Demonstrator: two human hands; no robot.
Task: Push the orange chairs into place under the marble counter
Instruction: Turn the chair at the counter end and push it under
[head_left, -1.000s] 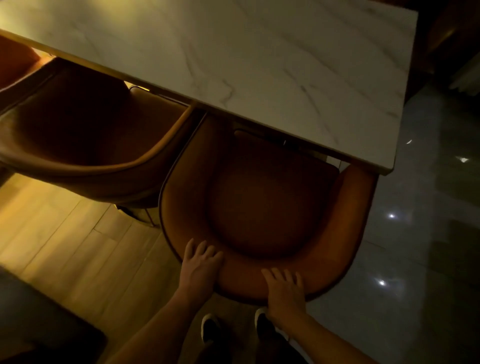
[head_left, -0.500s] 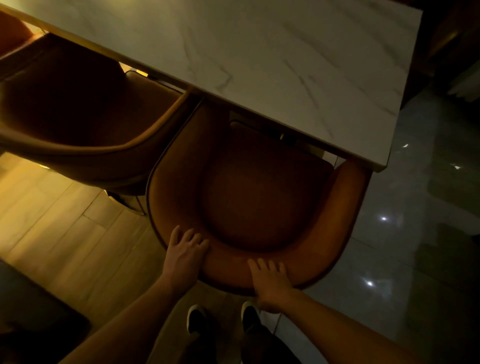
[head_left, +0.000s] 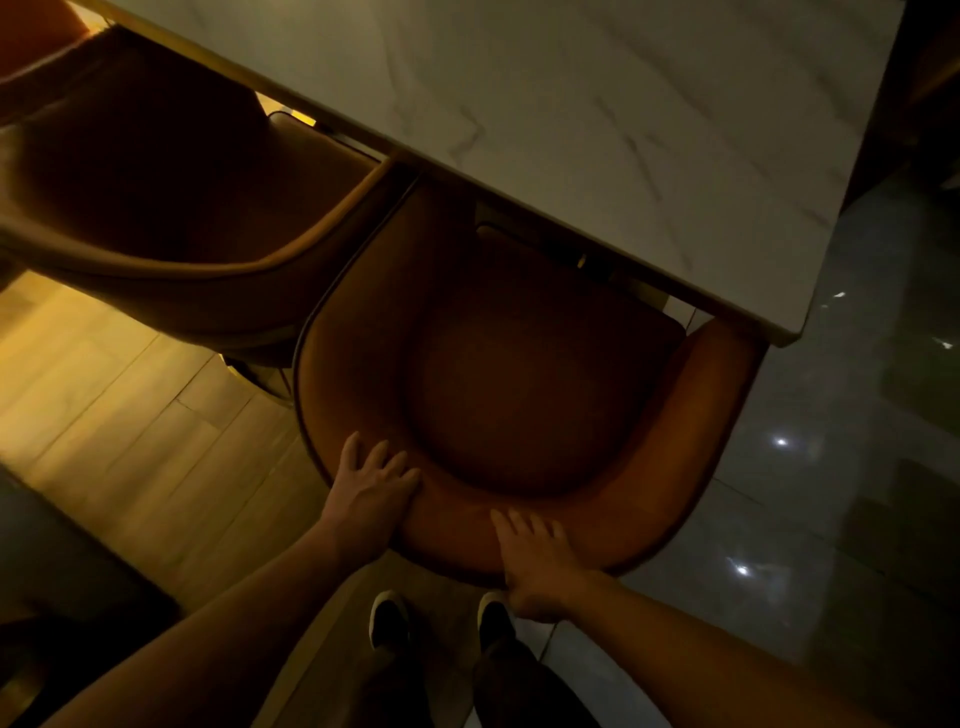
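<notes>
Under marble counter (head_left: 597, 104): orange chair (head_left: 519, 374) front; left hand (head_left: 371, 486), right hand (head_left: 535, 561) flat on backrest.

Chair (head_left: 519, 374) half under counter (head_left: 597, 104), another chair (head_left: 156, 208) left.

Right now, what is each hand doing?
Left hand: open, fingers resting on the chair back.
Right hand: open, pressing flat on the same back.
</notes>
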